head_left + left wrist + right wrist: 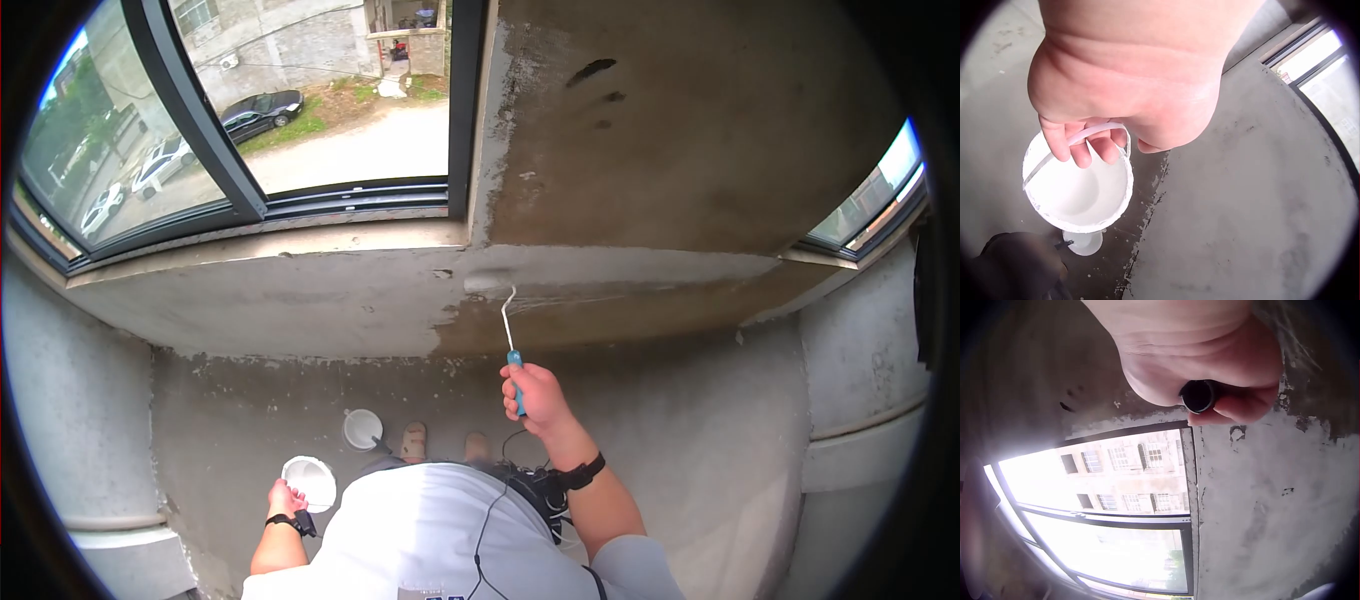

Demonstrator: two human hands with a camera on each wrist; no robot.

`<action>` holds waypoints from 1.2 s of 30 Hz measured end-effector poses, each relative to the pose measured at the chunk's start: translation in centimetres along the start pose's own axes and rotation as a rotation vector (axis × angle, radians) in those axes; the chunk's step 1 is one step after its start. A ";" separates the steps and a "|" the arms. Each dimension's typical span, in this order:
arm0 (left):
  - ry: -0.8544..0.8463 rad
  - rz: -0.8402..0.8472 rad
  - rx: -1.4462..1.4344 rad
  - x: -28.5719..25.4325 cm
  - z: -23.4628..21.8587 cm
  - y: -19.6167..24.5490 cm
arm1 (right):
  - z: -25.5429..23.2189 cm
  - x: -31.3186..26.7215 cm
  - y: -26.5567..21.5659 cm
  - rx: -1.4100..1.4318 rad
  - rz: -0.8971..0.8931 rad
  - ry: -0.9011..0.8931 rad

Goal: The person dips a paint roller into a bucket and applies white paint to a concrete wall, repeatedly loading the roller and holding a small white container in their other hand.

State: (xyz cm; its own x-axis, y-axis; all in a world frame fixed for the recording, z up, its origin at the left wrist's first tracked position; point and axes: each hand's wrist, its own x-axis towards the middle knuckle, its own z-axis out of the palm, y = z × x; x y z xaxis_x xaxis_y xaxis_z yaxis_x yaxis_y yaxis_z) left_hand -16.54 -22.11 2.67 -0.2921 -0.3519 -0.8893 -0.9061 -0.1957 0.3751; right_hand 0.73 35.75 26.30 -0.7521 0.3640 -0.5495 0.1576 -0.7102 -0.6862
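Note:
My right hand grips the blue handle of a paint roller. Its thin white frame reaches up to the low wall below the window, where the roller head lies along the edge of a pale, coated patch. In the right wrist view, the dark butt end of the handle pokes out of the curled fingers. Down at my left side, my left hand holds a white bucket by its bail. Fingers hook under that bail in the left wrist view, and white paint shows inside.
A smaller white tub with a dark-handled tool stands on the floor near my feet. A sliding window is at the upper left, beside a bare brown wall section. Cables hang at my waist.

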 end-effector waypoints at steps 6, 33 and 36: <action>0.001 0.021 0.049 -0.6 0.5 0.6 | 1.3 0.8 0.6 -0.030 -0.037 -0.030; 0.072 -0.062 -0.135 -2.6 -1.6 -0.8 | -1.2 8.3 2.3 0.197 0.270 0.007; 0.026 -0.060 -0.119 -0.3 -1.5 -0.7 | -0.8 7.4 1.8 0.084 0.197 0.020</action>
State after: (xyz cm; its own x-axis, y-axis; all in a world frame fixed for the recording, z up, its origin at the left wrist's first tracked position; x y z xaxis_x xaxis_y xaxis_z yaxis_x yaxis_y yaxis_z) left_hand -15.39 -23.29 3.07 -0.2290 -0.3597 -0.9045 -0.8786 -0.3237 0.3511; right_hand -4.01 37.60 20.60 -0.6989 0.2243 -0.6791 0.2462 -0.8160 -0.5229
